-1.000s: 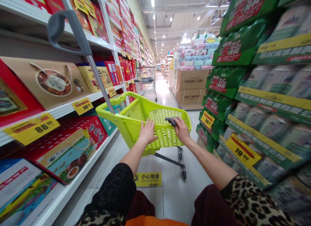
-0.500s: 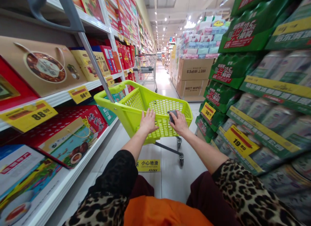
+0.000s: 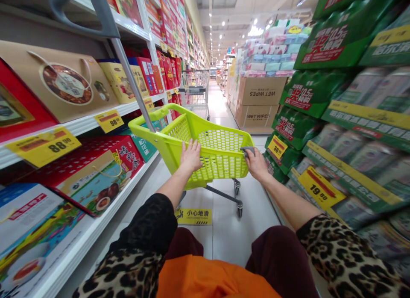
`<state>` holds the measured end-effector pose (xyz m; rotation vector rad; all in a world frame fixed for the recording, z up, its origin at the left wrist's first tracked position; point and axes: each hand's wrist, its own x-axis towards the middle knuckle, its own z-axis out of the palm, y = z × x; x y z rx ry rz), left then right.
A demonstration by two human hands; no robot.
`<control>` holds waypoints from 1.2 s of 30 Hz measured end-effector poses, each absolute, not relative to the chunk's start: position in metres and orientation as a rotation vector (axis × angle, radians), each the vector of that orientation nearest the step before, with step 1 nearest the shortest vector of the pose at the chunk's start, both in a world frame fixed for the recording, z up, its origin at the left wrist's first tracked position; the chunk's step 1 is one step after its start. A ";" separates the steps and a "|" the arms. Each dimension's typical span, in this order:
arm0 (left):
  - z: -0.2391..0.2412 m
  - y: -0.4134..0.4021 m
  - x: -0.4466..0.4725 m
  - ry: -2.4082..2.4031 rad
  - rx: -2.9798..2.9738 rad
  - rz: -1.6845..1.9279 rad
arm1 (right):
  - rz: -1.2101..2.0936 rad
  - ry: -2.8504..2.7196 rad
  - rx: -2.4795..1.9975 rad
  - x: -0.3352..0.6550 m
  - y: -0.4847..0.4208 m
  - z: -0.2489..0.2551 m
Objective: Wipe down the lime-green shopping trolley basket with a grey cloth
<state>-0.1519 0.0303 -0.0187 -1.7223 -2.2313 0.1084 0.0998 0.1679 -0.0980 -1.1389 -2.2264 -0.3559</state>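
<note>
A lime-green plastic shopping cart [image 3: 221,165] with a perforated basket stands before me, its slanted grey post rising at the left. My left hand [image 3: 191,156] lies over the near rim of the basket, fingers stretched out and touching the plastic. At the basket's right-hand corner my right hand [image 3: 257,163] is closed on a grey cloth [image 3: 248,151], which it presses against the rim. Part of the cloth is hidden under the fingers. The basket's floor is mostly out of sight behind its near wall.
Shelves with gift boxes [image 3: 67,84] and yellow price tags run along the left. Stacked green drink packs [image 3: 315,92] rise close on the right. Ahead are wet-wipes cartons [image 3: 259,90] and a wire shopping trolley [image 3: 195,90]. A yellow caution sticker [image 3: 195,216] marks the tiled floor.
My right hand has slid the grey cloth rightward along the near rim to the basket's corner. My left hand has shifted slightly left and up, still on the rim.
</note>
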 end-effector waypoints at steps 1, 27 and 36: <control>-0.019 0.031 -0.150 -2.231 -1.720 0.111 | -0.356 -2.219 -1.130 0.093 0.165 -0.099; -0.030 0.032 -0.138 -2.209 -1.709 0.041 | -0.243 -2.327 -0.792 -0.003 0.120 -0.081; -0.029 0.033 -0.132 -2.201 -1.766 0.038 | -0.316 -2.350 -0.904 0.038 0.138 -0.086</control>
